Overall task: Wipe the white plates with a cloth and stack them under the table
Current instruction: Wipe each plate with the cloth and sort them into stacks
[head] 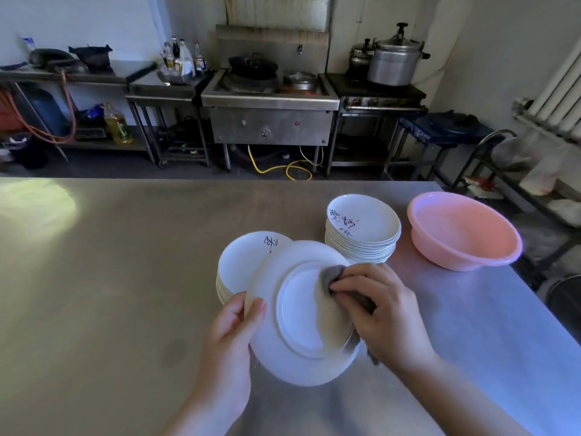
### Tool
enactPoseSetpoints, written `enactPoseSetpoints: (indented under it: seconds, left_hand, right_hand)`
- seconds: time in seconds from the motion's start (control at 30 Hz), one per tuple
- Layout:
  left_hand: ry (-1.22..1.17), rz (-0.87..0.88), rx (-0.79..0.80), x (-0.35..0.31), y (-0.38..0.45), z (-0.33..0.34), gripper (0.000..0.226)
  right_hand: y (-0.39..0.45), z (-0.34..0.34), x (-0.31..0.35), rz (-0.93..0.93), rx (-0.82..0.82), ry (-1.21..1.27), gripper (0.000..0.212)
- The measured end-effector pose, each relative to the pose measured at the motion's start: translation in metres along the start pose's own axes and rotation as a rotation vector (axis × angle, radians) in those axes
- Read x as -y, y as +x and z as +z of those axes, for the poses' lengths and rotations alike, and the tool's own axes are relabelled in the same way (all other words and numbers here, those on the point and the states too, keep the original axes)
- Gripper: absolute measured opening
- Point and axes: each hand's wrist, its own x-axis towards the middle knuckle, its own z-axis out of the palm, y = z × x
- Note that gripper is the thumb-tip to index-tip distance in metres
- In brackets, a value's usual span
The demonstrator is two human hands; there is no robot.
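Left hand [232, 335] gripping the rim of an upturned white plate [292, 313] above the steel table [110, 278], right hand [382, 313] pressing a grey cloth [333, 278] on its underside, two plate stacks behind, nearer stack [239, 265], farther stack [363, 229], pink basin [463, 231] just beside the farther stack

The left hand [234, 328] grips the rim of a round white plate [298, 338] held underside up, while the right hand [382, 313] presses a grey cloth [333, 275] against its base. Two stacks of white plates [361, 234] and a pink plastic basin [462, 231] stand on the steel surface [110, 278].
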Motion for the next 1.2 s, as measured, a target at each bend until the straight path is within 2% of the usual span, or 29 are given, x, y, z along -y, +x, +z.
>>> enactPoseSetpoints:
  seconds: [0.07,0.1,0.17,0.23,0.3,0.43,0.47,0.57,0.6,0.7,0.77,0.9,1.07,1.2]
  left_hand:
    - [0.072,0.041,0.030,-0.001,-0.001,0.003,0.004]
    - [0.113,0.067,0.049,0.000,0.000,0.003,0.005]
    - [0.180,0.100,0.095,0.001,-0.002,0.006,0.024]
    - [0.218,0.109,0.147,0.002,-0.005,0.009,0.034]
    - [0.233,0.110,0.170,0.003,-0.005,0.015,0.029]
    - [0.265,0.148,0.191,0.003,-0.006,0.019,0.030]
    - [0.264,0.150,0.203,0.000,-0.006,0.018,0.030]
    - [0.303,0.158,0.242,-0.005,-0.006,0.011,0.031]
    - [0.314,0.155,0.252,-0.006,-0.005,0.010,0.032]
    - [0.303,0.143,0.279,-0.007,-0.004,0.011,0.030]
    - [0.311,0.129,0.301,-0.009,-0.003,0.010,0.030]
    - [0.285,0.119,0.275,-0.016,-0.003,0.005,0.033]
    - [0.087,0.054,0.148,-0.017,-0.001,0.007,0.015]
    - [-0.066,0.029,0.058,-0.019,0.003,0.013,0.007]
  right_hand:
    - [0.006,-0.006,0.004,0.140,-0.062,0.103,0.020]
    - [0.011,-0.011,0.006,0.201,-0.103,0.144,0.024]
    - [0.020,-0.014,0.008,0.236,-0.146,0.156,0.025]
    - [0.023,-0.006,0.015,0.198,-0.135,0.095,0.019]
    - [0.017,0.007,0.028,0.142,-0.122,0.059,0.019]
    - [0.002,0.015,0.047,-0.121,0.050,0.130,0.017]
    - [0.004,0.012,0.043,-0.100,0.038,0.149,0.015]
    - [0.017,0.001,0.026,0.154,-0.108,0.171,0.015]
    - [0.018,0.000,0.025,0.171,-0.115,0.157,0.016]
    - [0.011,0.004,0.040,-0.013,0.035,0.172,0.016]
    - [0.013,0.002,0.045,-0.058,0.111,0.211,0.017]
    - [0.030,-0.009,0.026,0.138,0.011,0.296,0.016]
    - [0.033,-0.019,0.002,0.360,-0.034,0.380,0.026]
    - [0.022,-0.019,-0.008,0.415,-0.091,0.402,0.025]
